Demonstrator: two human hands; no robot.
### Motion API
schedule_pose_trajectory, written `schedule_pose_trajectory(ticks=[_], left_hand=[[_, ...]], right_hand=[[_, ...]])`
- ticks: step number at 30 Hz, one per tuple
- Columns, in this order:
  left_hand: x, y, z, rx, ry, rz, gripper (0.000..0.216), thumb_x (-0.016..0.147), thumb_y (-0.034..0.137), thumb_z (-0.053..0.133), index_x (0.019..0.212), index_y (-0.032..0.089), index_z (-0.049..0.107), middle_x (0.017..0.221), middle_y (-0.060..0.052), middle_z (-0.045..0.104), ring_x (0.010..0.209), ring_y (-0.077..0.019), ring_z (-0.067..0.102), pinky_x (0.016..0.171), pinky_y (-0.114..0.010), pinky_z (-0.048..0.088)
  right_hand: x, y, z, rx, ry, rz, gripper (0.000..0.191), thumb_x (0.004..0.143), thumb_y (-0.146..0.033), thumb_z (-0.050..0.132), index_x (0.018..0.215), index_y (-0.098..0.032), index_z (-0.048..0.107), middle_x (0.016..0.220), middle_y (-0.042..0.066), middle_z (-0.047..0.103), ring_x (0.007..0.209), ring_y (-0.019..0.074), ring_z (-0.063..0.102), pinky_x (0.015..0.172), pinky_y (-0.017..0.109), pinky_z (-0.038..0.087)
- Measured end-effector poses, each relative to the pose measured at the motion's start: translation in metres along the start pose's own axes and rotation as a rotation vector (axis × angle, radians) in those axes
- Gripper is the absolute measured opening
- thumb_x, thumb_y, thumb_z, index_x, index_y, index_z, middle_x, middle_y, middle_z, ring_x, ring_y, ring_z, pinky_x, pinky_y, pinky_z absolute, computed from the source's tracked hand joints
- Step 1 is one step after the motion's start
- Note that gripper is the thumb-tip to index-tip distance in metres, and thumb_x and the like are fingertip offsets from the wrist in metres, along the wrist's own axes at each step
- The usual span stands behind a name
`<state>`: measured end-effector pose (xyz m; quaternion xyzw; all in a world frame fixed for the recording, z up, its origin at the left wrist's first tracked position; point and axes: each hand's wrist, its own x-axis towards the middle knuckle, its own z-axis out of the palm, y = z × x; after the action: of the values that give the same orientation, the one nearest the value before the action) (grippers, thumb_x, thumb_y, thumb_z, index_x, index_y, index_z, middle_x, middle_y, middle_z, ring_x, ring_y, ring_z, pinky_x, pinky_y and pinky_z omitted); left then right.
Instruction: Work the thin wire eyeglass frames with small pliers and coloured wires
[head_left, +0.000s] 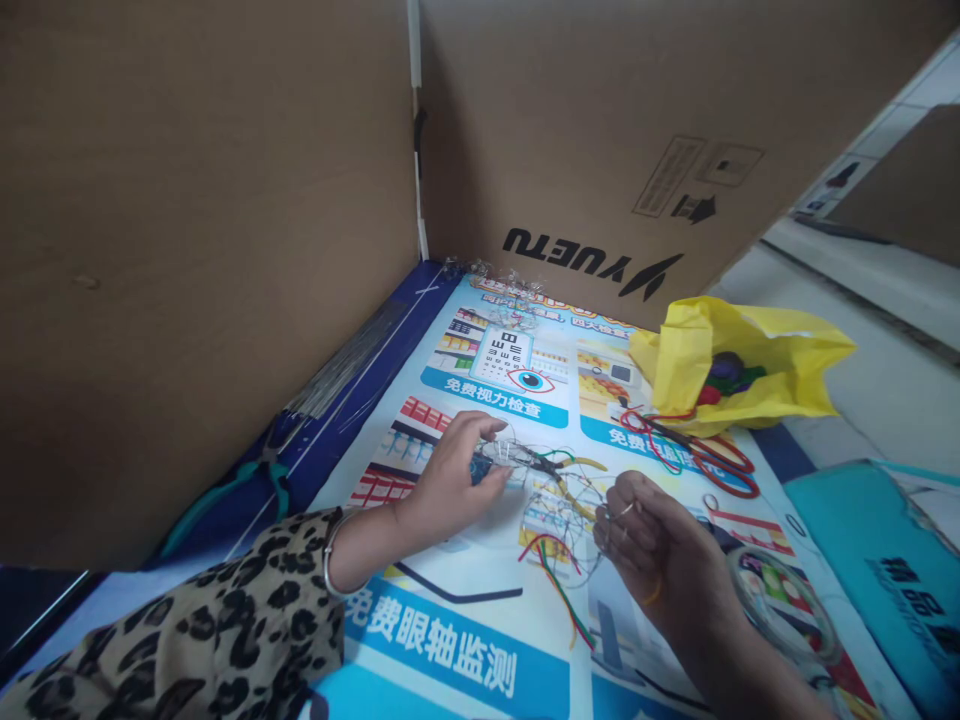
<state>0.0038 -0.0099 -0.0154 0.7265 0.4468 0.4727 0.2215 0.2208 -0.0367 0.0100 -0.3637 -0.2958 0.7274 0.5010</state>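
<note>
My left hand (457, 470) reaches in from the left, thumb and fingers apart around a few bright thin strands. Opposite it, my right hand (651, 535) is closed, fingertips pinched on thin wire (591, 560). Loose loops of that wire spread between both hands. Among the loops lie pliers (574, 490) with yellow handles, their jaws towards my left hand. Red, green and yellow cords (559, 590) lie just below the loops. What exactly sits inside my right fist is hidden.
Cardboard walls (555, 120) stand behind and left. At right are a yellow bag (787, 350) with coloured balls, red-handled scissors (724, 465), a clear ring-shaped roll (787, 610) and a teal box (870, 580). Teal-handled pliers (225, 500) and straight wires (345, 360) lie left.
</note>
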Motion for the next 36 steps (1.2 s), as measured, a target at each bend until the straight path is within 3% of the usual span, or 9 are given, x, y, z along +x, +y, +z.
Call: schedule_pose_trajectory(ticks=[36], left_hand=[[-0.0007, -0.0018, 0.0005, 0.005, -0.009, 0.023, 0.043, 0.071, 0.008, 0.057, 0.11, 0.02, 0.045, 0.103, -0.007, 0.049, 0.102, -0.0201, 0.048, 0.09, -0.038, 0.041]], right_hand=[[0.0016, -0.0004, -0.0011, 0.072, 0.018, 0.005, 0.03, 0.081, -0.029, 0.053, 0.058, -0.02, 0.035, 0.047, -0.008, 0.022, 0.039, 0.0063, 0.016, 0.039, 0.022, 0.018]])
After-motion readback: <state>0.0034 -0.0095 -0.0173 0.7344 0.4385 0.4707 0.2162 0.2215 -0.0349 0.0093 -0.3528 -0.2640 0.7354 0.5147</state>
